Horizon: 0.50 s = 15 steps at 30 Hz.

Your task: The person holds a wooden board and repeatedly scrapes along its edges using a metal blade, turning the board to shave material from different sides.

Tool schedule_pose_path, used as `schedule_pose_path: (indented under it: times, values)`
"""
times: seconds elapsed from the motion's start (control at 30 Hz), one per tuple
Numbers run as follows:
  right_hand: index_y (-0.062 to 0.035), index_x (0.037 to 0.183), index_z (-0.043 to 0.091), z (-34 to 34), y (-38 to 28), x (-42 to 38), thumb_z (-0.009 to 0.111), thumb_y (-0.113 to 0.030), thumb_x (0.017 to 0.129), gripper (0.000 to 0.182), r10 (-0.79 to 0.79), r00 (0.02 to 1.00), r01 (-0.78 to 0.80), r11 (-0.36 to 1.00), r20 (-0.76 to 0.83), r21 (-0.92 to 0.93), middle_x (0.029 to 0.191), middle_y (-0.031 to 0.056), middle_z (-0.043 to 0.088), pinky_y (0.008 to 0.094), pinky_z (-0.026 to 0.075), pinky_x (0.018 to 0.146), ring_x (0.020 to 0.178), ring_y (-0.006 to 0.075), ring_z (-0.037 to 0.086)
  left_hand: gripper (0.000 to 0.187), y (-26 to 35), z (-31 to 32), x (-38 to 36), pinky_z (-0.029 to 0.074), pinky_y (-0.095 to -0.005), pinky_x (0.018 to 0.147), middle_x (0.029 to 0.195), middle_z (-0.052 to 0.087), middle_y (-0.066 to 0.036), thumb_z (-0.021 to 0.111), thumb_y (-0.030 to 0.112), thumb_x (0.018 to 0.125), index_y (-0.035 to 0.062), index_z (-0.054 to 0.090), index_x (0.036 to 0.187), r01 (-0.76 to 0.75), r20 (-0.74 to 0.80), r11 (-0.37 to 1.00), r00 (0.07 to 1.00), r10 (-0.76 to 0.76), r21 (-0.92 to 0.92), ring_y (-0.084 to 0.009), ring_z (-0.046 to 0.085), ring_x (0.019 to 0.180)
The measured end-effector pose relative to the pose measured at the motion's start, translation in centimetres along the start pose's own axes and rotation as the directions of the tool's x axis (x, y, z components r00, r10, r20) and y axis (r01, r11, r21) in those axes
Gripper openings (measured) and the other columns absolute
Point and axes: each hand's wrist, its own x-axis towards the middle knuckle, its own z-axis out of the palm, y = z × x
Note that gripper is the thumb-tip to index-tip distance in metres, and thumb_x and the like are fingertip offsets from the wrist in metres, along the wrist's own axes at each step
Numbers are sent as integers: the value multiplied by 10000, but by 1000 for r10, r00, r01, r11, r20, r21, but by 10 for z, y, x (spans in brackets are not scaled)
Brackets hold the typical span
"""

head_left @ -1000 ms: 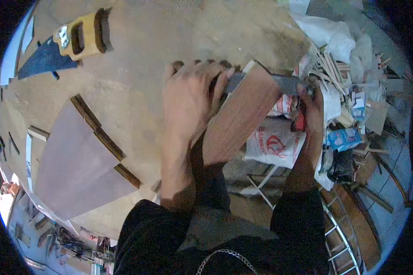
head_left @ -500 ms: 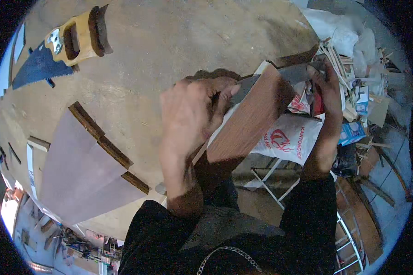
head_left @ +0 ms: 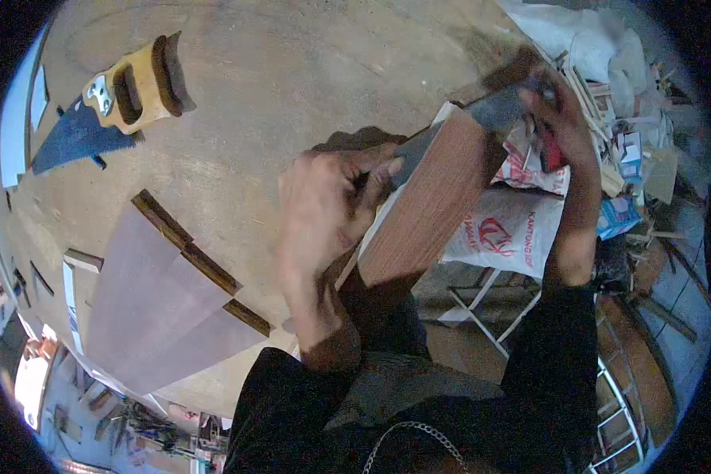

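Right hand (head_left: 565,118) has slid its red-handled tool further up the board edge since a second ago | left hand (head_left: 324,209) curled tight around the flat blade (head_left: 458,126) | brown board (head_left: 430,201) tilted, overhanging the workbench (head_left: 292,71) | beyond: handsaw (head_left: 126,91) lying flat.

Left hand (head_left: 324,207) blurred, fingertips lost between the wooden board (head_left: 430,201) and the flat metal tool (head_left: 482,118) running over the board's upper end. Lower end of the board hidden behind the left wrist and dark clothing. Right hand (head_left: 559,118) wrapped around the tool's red handle (head_left: 551,154), only a sliver of red visible; far end of the tool masked by the fingers. Printed white sack (head_left: 504,229) below the board partly covered by it and by the right forearm. Handsaw (head_left: 110,99), well left of the board: blade tip cut off by the dark lens border. Scrap pile (head_left: 624,103) right of the board too jumbled to sort.
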Motion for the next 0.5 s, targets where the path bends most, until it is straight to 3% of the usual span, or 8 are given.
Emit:
schedule_pose_path:
  times: [0.03, 0.17, 0.2, 0.23, 0.3, 0.37, 0.43, 0.5]
  values:
    - [-54, 1263, 545, 0, -6, 4, 706, -229, 884, 448, -162, 987, 161, 979, 3, -122, 1012, 8, 594, 243, 454, 768, 854, 98, 551, 159, 0, -1, -1, 495, -400, 600, 791, 675, -154, 689, 246, 848, 158, 752, 964, 44, 51, 999, 998, -45, 13, -349, 645, 701]
    - [-63, 1179, 569, -3, 9, -4, 720, -252, 873, 390, -15, 999, 11, 997, -50, -74, 957, -7, 573, 219, 435, 711, 794, 78, 524, 159, -10, 3, -1, 502, -380, 610, 813, 684, -147, 696, 232, 838, 159, 753, 968, 38, 73, 999, 997, -35, -31, -330, 656, 711]
    - [-59, 1160, 570, 3, -6, -16, 719, -266, 873, 384, 107, 994, -107, 983, 6, 146, 955, -5, 571, 221, 439, 698, 780, 79, 525, 159, -12, 7, 0, 503, -377, 613, 820, 687, -145, 696, 228, 837, 160, 754, 969, 19, 60, 998, 998, -16, -56, -326, 658, 713]
    - [-59, 1160, 570, 4, -1, -26, 719, -266, 873, 384, 116, 993, -113, 983, -9, 143, 955, -5, 571, 221, 439, 698, 780, 79, 525, 154, -12, 11, 0, 506, -375, 620, 842, 695, -132, 695, 224, 837, 159, 754, 964, -4, -17, 997, 1000, 2, -77, -322, 662, 722]
    - [-51, 1245, 555, 9, 22, -43, 733, -283, 862, 482, 117, 984, -96, 984, -133, 151, 1034, 70, 597, 290, 477, 811, 921, 156, 573, 150, -8, 14, 6, 509, -373, 628, 864, 703, -119, 694, 220, 836, 159, 754, 960, -43, -86, 993, 996, 34, -113, -318, 665, 730]
    - [-56, 1200, 565, 13, 19, -60, 726, -265, 870, 423, 144, 976, -124, 984, -162, 131, 985, 42, 594, 260, 464, 763, 873, 125, 561, 143, -1, 10, 10, 515, -368, 641, 895, 710, -101, 683, 218, 845, 155, 752, 953, -62, -76, 996, 995, 58, -57, -320, 669, 747]
    - [-67, 1135, 579, 18, 9, -76, 715, -249, 881, 341, 235, 965, -178, 909, -111, 377, 938, 14, 587, 240, 457, 686, 790, 93, 556, 156, 11, 2, 14, 519, -353, 677, 900, 713, -120, 667, 170, 858, 97, 738, 975, -99, -53, 994, 993, 101, 45, -310, 676, 762]
    - [-74, 1117, 573, 18, 6, -77, 707, -247, 889, 316, 217, 962, -162, 942, -164, 295, 887, 12, 595, 242, 458, 618, 716, 90, 563, 171, 13, 0, 15, 522, -341, 709, 894, 713, -145, 653, 123, 868, 40, 725, 999, -139, -28, 982, 989, 144, 128, -300, 681, 771]
